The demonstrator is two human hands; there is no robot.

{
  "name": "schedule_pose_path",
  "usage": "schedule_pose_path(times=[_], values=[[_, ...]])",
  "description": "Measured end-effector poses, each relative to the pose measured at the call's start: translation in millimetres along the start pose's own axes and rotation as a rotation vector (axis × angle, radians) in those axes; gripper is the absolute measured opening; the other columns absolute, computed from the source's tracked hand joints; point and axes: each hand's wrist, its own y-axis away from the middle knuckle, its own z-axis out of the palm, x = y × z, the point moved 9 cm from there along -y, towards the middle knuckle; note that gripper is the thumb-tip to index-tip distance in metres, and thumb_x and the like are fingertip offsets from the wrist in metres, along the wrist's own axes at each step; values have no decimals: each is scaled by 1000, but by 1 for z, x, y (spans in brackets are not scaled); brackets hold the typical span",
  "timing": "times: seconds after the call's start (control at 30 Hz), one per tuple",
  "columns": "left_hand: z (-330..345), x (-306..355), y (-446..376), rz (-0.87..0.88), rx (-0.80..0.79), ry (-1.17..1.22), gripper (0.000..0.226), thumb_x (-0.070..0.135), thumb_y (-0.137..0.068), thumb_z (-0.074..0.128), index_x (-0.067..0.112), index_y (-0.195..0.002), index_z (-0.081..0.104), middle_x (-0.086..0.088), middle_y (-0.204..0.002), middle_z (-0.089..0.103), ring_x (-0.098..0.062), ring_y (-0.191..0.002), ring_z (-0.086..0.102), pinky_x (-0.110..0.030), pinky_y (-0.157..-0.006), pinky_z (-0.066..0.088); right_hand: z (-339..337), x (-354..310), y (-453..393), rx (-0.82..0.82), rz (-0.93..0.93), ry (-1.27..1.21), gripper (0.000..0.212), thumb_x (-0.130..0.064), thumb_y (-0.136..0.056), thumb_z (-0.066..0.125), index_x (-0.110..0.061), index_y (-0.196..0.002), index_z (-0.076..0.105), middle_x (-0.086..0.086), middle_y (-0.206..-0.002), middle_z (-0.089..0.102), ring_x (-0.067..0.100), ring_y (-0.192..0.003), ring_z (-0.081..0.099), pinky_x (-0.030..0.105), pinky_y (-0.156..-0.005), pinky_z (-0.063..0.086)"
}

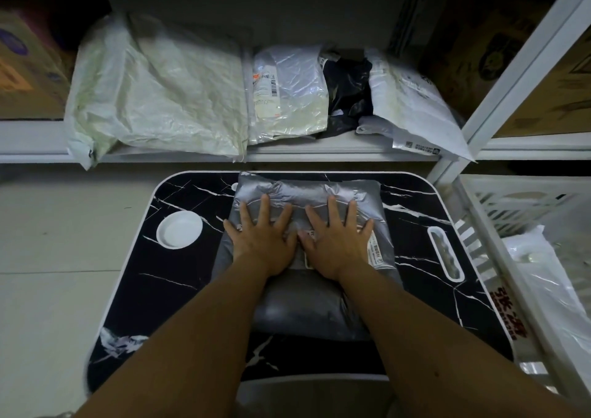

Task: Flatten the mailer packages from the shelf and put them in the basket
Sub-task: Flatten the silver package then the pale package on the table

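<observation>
Head view: a grey mailer package [307,309] lies on a black marble-patterned table [425,245], its far edge near the shelf and its near end puffed up between the person's forearms. The left hand [260,240] and the right hand [337,241] lie side by side on the package's far half, palms down, fingers straight and spread; both press flat on the plastic and neither grasps anything. A white shipping label [374,251] on the package shows just beside the right hand, partly covered by it. A round white recess [179,229] sits in the table to the left of the package, and a narrow slot [446,253] to its right. Beyond the table, a white shelf [351,152] carries further mailers: a large pale crumpled bag [153,94] at left, a shiny white labelled mailer [287,94] at centre, a black bag [348,94] beside it, and a white mailer [412,107] overhanging the shelf edge at right. A white slatted basket [492,225] stands just right of the table, holding a clear-white plastic package [543,283].
</observation>
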Motion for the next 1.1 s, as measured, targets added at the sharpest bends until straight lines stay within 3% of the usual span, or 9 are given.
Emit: schedule_pose_path(times=[0.33,0.5,0.7,0.8,1.0,1.1], values=[[1,-13,11,-98,-111,100,72,72,-90,14,40,-150,-10,-4,-159,-20,-34,-145,-19,-66,-112,-4,1,3,-1,-107,17,-139,62,-64,-96,22,-42,-152,6,-2,-163,-7,30,-148,-12,67,-112,1],[-8,1,39,-60,-37,65,63,63,-95,11,39,-150,-9,-6,-159,-20,-33,-146,-16,-66,-112,-2,-24,4,21,43,150,-252,57,-49,-100,27,-30,-153,17,5,-162,8,27,-149,2,62,-114,10],[-4,21,86,-24,-32,12,66,62,-96,19,41,-148,-14,-7,-157,-26,-37,-144,-21,-68,-109,-4,-33,-22,82,127,135,-190,49,-45,-102,25,-34,-149,24,8,-161,11,30,-148,4,67,-112,6],[5,20,110,-48,-18,14,62,60,-96,12,41,-147,-18,-7,-156,-27,-38,-143,-22,-69,-109,-2,-18,-22,110,96,146,-140,51,-48,-102,22,-37,-151,16,8,-162,2,32,-149,-5,70,-109,-2],[30,14,132,-65,-65,71,62,64,-94,7,43,-146,-20,-2,-155,-31,-40,-143,-21,-68,-110,-5,26,-10,134,-51,204,-103,58,-58,-99,13,-43,-150,-11,4,-162,-16,38,-146,-18,74,-107,-2],[34,11,129,-81,-89,84,62,63,-95,8,42,-147,-18,-3,-156,-29,-42,-142,-20,-67,-109,-4,28,-10,129,-100,181,-79,58,-57,-99,11,-42,-149,-15,5,-161,-19,39,-145,-19,76,-105,-2]])
